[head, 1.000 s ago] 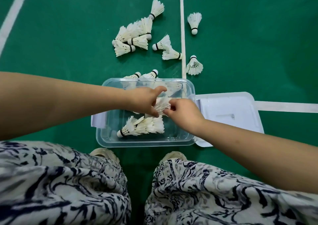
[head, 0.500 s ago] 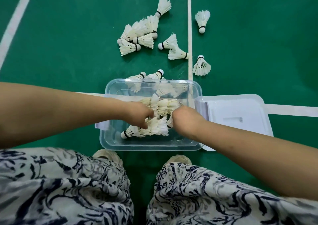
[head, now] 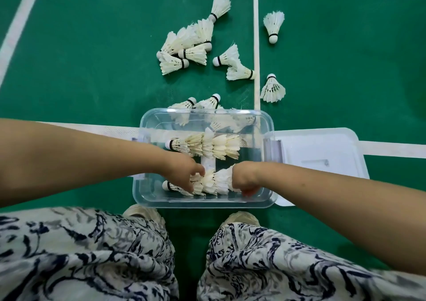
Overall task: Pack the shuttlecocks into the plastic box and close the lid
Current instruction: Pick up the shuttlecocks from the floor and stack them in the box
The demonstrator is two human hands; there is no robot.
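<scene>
Both hands reach down into the clear plastic box (head: 268,157) on the floor. Left hand (head: 184,172) curls its fingers over the cork end of the near row of shuttlecocks (head: 214,181), touching them; whether it truly grips one I cannot tell. Right hand (head: 244,178) is bent down at the wrist against the feather end of the same row, its fingers mostly hidden, so its hold cannot be told either. Just beyond the hands lies a second nested row (head: 207,146), corks pointing to the left-hand side.

Under everything is a green court floor (head: 92,47), smooth and matte, crossed by white painted lines (head: 255,35); one line passes beneath the box. Box walls are transparent with rounded corners and a thick rim, with clip flaps at both short sides. Its translucent lid (head: 322,153) lies flat on the floor just outside the right hand, touching the box's edge.

Farther out from the hands, loose shuttlecocks (head: 184,49) of white feathers with black-banded cork tips lie scattered, some piled, two (head: 200,103) leaning against the far wall of the box. Open green floor spreads wide to either side. Nearer than the hands are patterned trousers (head: 92,254) and two pale shoe tips (head: 143,213), close against the box's near wall.
</scene>
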